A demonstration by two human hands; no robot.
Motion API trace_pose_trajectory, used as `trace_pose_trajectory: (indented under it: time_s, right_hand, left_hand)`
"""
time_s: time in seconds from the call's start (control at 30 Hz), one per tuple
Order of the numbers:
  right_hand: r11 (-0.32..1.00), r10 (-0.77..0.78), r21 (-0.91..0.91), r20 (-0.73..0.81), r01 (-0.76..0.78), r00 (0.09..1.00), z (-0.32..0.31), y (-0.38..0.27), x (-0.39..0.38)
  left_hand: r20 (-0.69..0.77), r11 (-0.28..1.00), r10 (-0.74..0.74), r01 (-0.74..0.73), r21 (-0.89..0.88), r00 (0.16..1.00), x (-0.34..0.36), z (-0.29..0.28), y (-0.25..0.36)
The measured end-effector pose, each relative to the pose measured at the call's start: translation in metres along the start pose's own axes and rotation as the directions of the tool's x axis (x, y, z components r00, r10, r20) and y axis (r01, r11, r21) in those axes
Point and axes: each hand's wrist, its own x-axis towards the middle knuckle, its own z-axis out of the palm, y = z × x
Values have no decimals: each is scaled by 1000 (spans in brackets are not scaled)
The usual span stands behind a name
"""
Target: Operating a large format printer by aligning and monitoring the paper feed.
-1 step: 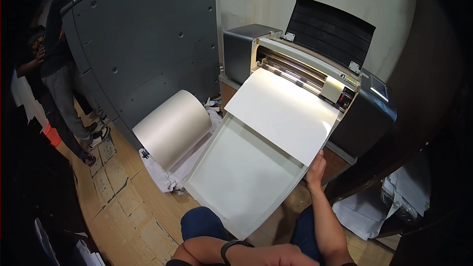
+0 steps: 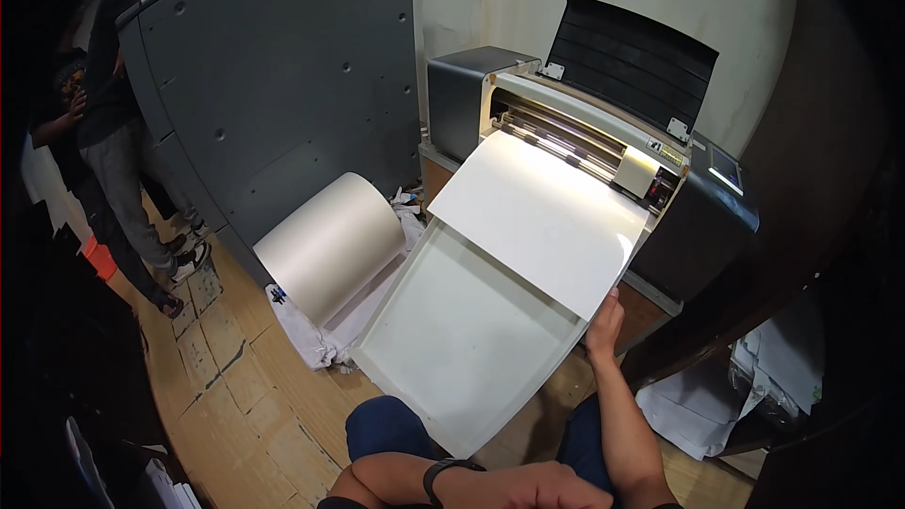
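My right hand [image 2: 604, 327] grips the right edge of a pale tray [image 2: 452, 349], close to a corner of a white sheet [image 2: 542, 217]. That glossy sheet comes out of a sheet cutter or printer [image 2: 575, 146] and lies over the upper part of the tray. The machine's black lid [image 2: 632, 61] stands raised, and light shines on its rollers and on a pale carriage [image 2: 636, 170]. Across my lap at the lower edge lies my left forearm with a black wristband; my left hand [image 2: 556, 488] is partly cut off there, its fingers hidden.
Left of the tray, a big white roll [image 2: 330, 245] lies over crumpled white wrapping [image 2: 306, 339]. Behind it rises a large dark grey cabinet [image 2: 283, 85]. Two people stand at the far left. Stacked papers [image 2: 688, 415] sit low at the right, beside a dark curved surface.
The sheet's near edge has slid very slightly down the tray toward me. My left hand has shifted a little at the lower edge. My right hand stays where it was.
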Motion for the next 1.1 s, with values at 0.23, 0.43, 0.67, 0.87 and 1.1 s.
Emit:
trace_pose_trajectory:
  time_s: [0.23, 0.43, 0.67, 0.87, 1.1]
  right_hand:
    - [1000, 3, -7, -6, -3, 1000, -2, 5, 0]
    - [1000, 26, 2, 24, -26, 999, -2, 4, 0]
    - [1000, 13, -5, -2, -13, 1000, -2, 4, 0]
    - [1000, -1, -5, -5, 1, 1000, 0, 3, -1]
    - [1000, -14, 1, -5, 14, 1000, -1, 5, 0]
  left_hand:
    - [184, 981, -83, 113, -159, 979, 4, 3, 5]
    - [211, 932, -181, 236, -276, 961, -6, 6, 14]
    - [203, 930, -213, 262, -258, 956, -4, 5, 12]
    - [205, 973, -149, 180, -143, 967, 1, 4, 9]
    - [172, 987, -89, 109, -114, 981, 3, 7, 3]
